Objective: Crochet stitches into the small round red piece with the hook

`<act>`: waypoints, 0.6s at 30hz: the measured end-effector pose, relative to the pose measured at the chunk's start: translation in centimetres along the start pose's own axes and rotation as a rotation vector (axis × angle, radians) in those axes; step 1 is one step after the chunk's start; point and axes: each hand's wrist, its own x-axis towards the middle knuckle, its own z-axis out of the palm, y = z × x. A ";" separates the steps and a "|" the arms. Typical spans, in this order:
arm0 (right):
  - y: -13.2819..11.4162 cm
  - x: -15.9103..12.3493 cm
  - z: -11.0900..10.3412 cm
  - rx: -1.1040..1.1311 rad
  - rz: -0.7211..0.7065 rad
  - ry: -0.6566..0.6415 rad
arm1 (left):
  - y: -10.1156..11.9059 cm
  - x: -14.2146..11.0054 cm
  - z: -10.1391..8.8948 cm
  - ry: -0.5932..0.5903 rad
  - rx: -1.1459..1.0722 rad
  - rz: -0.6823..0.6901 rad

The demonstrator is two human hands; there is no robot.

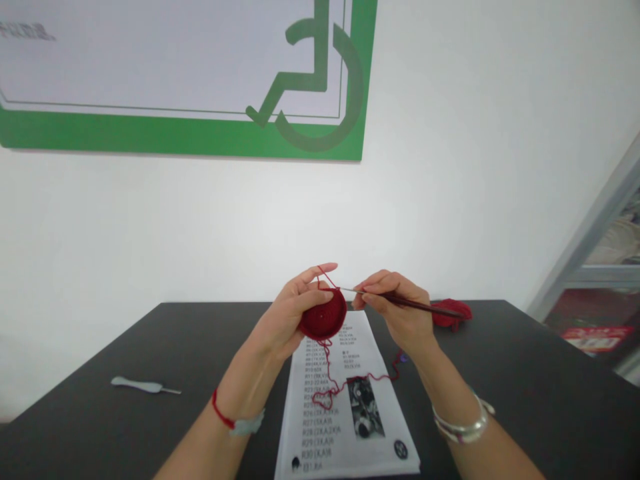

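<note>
A round, cup-shaped piece of dark red crochet (325, 319) is pinched between the thumb and fingers of my left hand (295, 303). Red yarn loops over that hand's raised index finger and runs down to the edge of the piece. My right hand (400, 303) grips a crochet hook (407, 303) with a dark red handle, pen-fashion. Its thin metal tip meets the upper right rim of the crochet piece. Below, a loose strand of red yarn (330, 373) trails over the printed pattern sheet (320, 453) and passes toward my right forearm.
A red yarn ball (453, 312) lies behind my right hand, at the far table edge. On the left of the black table (200, 347) is a second hook with a pale handle (143, 385). A small purple item (404, 358) sits beside the sheet. A metal-framed shelf (600, 275) stands at right.
</note>
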 end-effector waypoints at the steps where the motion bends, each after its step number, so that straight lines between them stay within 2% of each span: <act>1: -0.1 0.1 -0.1 0.001 -0.005 -0.012 | 0.0 0.0 -0.1 -0.014 0.004 -0.007; 6: -0.5 0.4 -0.7 0.044 0.020 -0.092 | 0.3 0.1 -0.5 -0.085 0.018 -0.064; 14: -0.7 0.5 -1.2 0.216 0.159 -0.178 | 0.8 0.1 -1.3 -0.190 0.051 -0.137; 16: -0.6 0.6 -0.9 0.296 0.218 -0.175 | 0.7 0.2 -1.2 -0.184 0.078 -0.113; 18: -0.3 0.7 -0.4 0.382 0.291 -0.136 | 0.4 0.2 -0.8 -0.139 0.117 -0.027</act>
